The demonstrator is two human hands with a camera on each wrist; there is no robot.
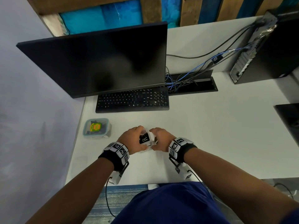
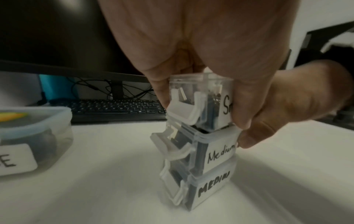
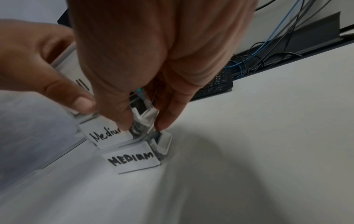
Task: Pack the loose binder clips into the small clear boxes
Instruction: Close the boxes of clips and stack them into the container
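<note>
Three small clear boxes stand stacked on the white desk (image 1: 210,135). The top box (image 2: 191,84), labelled "Sm…", has black binder clips (image 1: 144,139) showing through its lid. My left hand (image 2: 203,110) pinches it between thumb and fingers from above. Below sit a box labelled "Medium" (image 2: 220,153) and the bottom box labelled "MEDIUM" (image 2: 212,186). My right hand (image 3: 143,123) pinches the middle box (image 3: 103,134), thumb on its label and fingers at its white latch (image 3: 147,116). In the head view, my left hand (image 1: 137,138) and right hand (image 1: 159,138) meet around the stack.
A larger lidded clear container (image 1: 97,128) with dark clips and a green-orange item stands left of the stack. Behind are a black keyboard (image 1: 132,99), a monitor (image 1: 97,62), a cable tray (image 1: 194,84) and a computer tower (image 1: 267,46).
</note>
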